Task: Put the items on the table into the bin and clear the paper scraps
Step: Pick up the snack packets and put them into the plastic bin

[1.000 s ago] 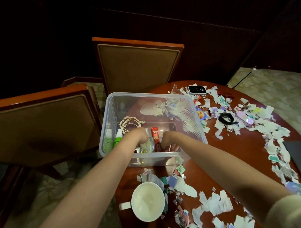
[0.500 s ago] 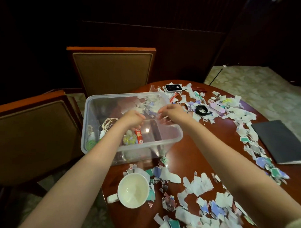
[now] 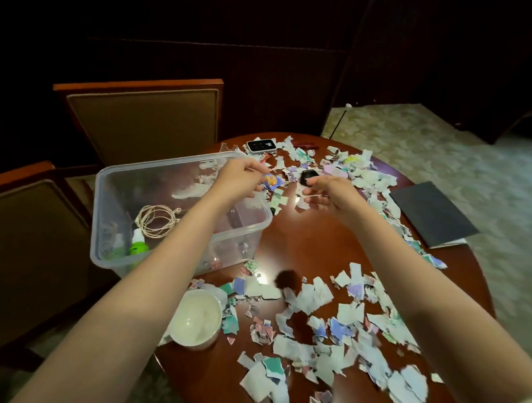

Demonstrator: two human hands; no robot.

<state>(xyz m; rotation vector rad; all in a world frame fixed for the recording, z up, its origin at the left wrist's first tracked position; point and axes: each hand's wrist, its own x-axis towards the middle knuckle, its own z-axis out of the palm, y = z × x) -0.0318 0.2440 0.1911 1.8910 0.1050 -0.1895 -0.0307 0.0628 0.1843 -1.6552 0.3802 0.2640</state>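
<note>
Bin (image 3: 157,166) holds a cord (image 3: 155,220) and bottle (image 3: 137,245); scraps (image 3: 309,296) and a mug (image 3: 197,318) are not yet cleared. Your left hand (image 3: 238,180) pinches a packet (image 3: 273,181); your right hand's (image 3: 331,196) grip cannot be told.

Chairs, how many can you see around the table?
2. One chair stands past the bin, at the table's far side; the other chair is left of the bin. More may be out of view.

Glossy wooden table (image 3: 312,233), clear plastic bin (image 3: 114,196)
</note>
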